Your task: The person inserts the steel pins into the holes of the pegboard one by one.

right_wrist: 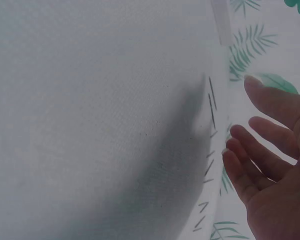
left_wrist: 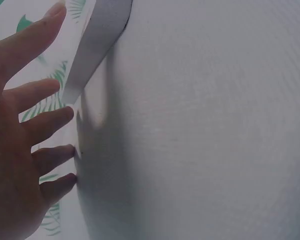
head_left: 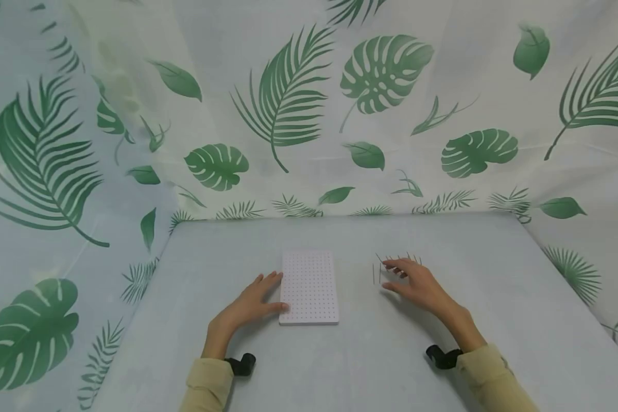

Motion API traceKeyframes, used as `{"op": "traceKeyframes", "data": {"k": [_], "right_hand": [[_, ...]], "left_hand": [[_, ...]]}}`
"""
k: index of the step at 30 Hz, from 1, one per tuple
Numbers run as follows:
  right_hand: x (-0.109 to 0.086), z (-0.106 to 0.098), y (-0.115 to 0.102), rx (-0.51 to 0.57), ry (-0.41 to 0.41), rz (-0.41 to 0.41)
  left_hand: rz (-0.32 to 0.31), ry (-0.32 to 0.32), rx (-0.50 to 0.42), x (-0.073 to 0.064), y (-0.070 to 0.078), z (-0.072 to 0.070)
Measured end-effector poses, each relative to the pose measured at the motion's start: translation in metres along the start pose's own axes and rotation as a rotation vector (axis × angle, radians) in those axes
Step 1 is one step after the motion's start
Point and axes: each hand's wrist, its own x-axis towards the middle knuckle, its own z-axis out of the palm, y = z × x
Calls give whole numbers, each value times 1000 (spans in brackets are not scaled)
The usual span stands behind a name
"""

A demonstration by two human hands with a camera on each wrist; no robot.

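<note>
Noting left hand straight-fingered against dotted board, right hand relaxed, unclenched near thin pins; I'd pinch one singly, mid-length.

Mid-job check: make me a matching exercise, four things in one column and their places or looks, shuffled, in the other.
Things:
1. Board
2. Left hand
3. Right hand
4. Hanging cloth

Places or looks:
A. close by the thin dark sticks
B. white with a green leaf print
C. at the board's left side
D. between the two hands, marked with rows of dots

Pairs: 1-D, 2-C, 3-A, 4-B
</note>
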Motion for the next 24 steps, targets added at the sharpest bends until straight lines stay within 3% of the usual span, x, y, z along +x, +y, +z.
{"op": "traceKeyframes", "data": {"k": [7, 12, 24], "right_hand": [[15, 5, 7, 76, -99, 48], [21, 7, 9, 74, -151, 65], [29, 9, 13, 99, -197, 96]], "left_hand": [[20, -6, 14, 2, 0, 2], [32, 7, 35, 4, -1, 4], [32, 15, 52, 9, -3, 7]]}}
